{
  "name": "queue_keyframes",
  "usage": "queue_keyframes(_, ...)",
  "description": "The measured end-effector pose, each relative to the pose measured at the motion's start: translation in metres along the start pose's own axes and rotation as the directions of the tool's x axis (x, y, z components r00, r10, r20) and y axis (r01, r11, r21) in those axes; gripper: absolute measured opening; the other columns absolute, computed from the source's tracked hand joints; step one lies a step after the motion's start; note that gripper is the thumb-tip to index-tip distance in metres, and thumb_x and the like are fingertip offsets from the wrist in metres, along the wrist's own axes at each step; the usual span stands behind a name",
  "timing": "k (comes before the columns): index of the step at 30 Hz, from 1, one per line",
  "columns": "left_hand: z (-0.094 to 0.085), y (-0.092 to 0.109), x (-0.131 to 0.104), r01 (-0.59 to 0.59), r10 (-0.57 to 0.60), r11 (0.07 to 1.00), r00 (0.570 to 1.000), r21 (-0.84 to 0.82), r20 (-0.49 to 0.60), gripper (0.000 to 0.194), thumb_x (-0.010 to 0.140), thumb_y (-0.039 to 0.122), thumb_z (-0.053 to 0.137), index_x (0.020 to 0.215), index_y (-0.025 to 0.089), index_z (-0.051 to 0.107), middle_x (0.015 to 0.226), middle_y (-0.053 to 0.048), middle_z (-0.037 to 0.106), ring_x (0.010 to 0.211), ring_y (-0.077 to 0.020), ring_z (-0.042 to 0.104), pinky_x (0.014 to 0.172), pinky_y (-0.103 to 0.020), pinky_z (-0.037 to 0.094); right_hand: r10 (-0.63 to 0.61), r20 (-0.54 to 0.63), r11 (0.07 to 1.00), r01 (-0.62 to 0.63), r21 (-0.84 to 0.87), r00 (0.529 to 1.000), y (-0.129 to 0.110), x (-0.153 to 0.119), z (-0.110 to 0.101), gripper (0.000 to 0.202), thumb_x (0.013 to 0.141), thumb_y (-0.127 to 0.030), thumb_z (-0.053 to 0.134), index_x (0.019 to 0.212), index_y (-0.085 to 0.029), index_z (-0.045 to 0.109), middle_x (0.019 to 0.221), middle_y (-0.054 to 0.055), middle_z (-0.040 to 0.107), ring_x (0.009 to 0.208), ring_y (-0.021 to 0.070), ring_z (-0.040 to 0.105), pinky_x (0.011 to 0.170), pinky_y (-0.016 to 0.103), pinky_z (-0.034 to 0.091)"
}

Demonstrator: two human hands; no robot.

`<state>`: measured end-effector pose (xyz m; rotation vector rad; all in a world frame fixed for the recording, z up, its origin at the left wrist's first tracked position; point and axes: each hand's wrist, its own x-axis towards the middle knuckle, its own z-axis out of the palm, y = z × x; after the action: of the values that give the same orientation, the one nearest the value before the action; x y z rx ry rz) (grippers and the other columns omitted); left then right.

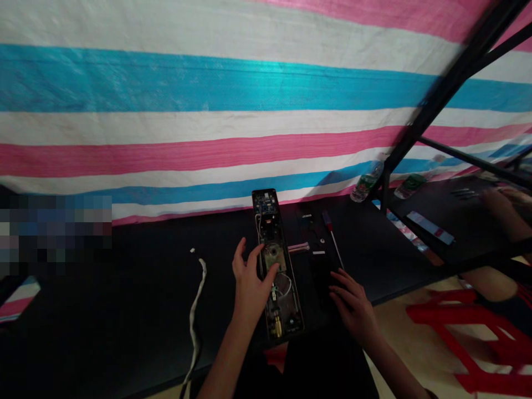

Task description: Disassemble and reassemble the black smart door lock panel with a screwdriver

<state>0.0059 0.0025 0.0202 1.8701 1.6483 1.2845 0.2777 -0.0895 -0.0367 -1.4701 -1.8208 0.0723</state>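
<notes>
A long, narrow black housing lies open on the black table, with a blue circuit board at its far end, wires, and a brass fitting at its near end. My left hand rests over its middle, fingers spread, thumb and forefinger on either side of a square metallic part. To the right, my right hand is at a dark flat piece, fingers apart, with nothing visible in them. A screwdriver lies just beyond that hand.
A pale cable runs over the table's front edge at left. Plastic bottles stand behind at right. On the right-hand table are a phone and another person's hand. Red stools stand below.
</notes>
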Motion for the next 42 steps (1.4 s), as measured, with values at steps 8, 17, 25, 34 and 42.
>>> queue_keyframes(8, 0.003, -0.009, -0.044, 0.179, -0.176, 0.964, 0.984, -0.198, 0.031, 0.053, 0.094, 0.035, 0.061, 0.143, 0.021, 0.048, 0.15, -0.016, 0.05, 0.143, -0.0308, 0.047, 0.119, -0.054, 0.037, 0.215, -0.089, 0.937, -0.179, 0.3, 0.973, -0.034, 0.038, -0.022, 0.015, 0.1, -0.029, 0.054, 0.101, -0.023, 0.067, 0.117, 0.012, 0.075, 0.114, 0.0275, 0.072, 0.092, 0.042, 0.059)
queue_keyframes(17, 0.007, -0.024, -0.053, 0.275, -0.284, 0.923, 0.959, -0.27, 0.007, 0.058, 0.093, 0.032, 0.062, 0.149, 0.026, 0.049, 0.156, -0.011, 0.05, 0.15, -0.0296, 0.039, 0.123, -0.051, 0.034, 0.302, -0.117, 0.841, -0.207, 0.499, 0.946, -0.071, 0.069, -0.037, 0.018, 0.102, -0.031, 0.052, 0.094, -0.023, 0.066, 0.109, 0.01, 0.074, 0.111, 0.0259, 0.071, 0.09, 0.037, 0.054)
queue_keyframes(25, 0.009, -0.017, -0.056, 0.155, -0.155, 0.975, 0.988, -0.157, 0.012, 0.061, 0.092, 0.029, 0.063, 0.151, 0.03, 0.048, 0.166, -0.009, 0.036, 0.148, -0.0306, 0.043, 0.118, -0.049, 0.041, 0.197, -0.178, 0.869, -0.087, 0.488, 0.964, -0.092, 0.059, -0.043, 0.016, 0.101, -0.02, 0.051, 0.09, -0.024, 0.063, 0.095, 0.006, 0.07, 0.109, 0.0272, 0.072, 0.089, 0.04, 0.056)
queue_keyframes(34, 0.03, -0.002, -0.056, 0.075, -0.076, 0.995, 0.997, -0.058, -0.001, 0.062, 0.088, 0.018, 0.062, 0.148, 0.031, 0.053, 0.161, -0.009, 0.043, 0.128, -0.0319, 0.057, 0.106, -0.055, 0.05, 0.046, -0.176, 0.879, 0.044, 0.474, 0.983, -0.122, 0.049, -0.054, 0.017, 0.098, -0.013, 0.048, 0.095, -0.025, 0.062, 0.096, 0.009, 0.072, 0.106, 0.0303, 0.073, 0.08, 0.044, 0.062)
queue_keyframes(42, 0.021, 0.007, -0.06, 0.124, -0.121, 0.979, 0.992, -0.162, 0.03, 0.057, 0.095, 0.033, 0.059, 0.15, 0.028, 0.049, 0.163, -0.011, 0.04, 0.143, -0.0317, 0.047, 0.115, -0.053, 0.043, -0.039, -0.152, 0.867, 0.109, 0.486, 0.988, -0.127, 0.05, -0.047, 0.021, 0.096, -0.009, 0.047, 0.099, -0.025, 0.06, 0.096, 0.009, 0.072, 0.107, 0.0288, 0.073, 0.081, 0.043, 0.063)
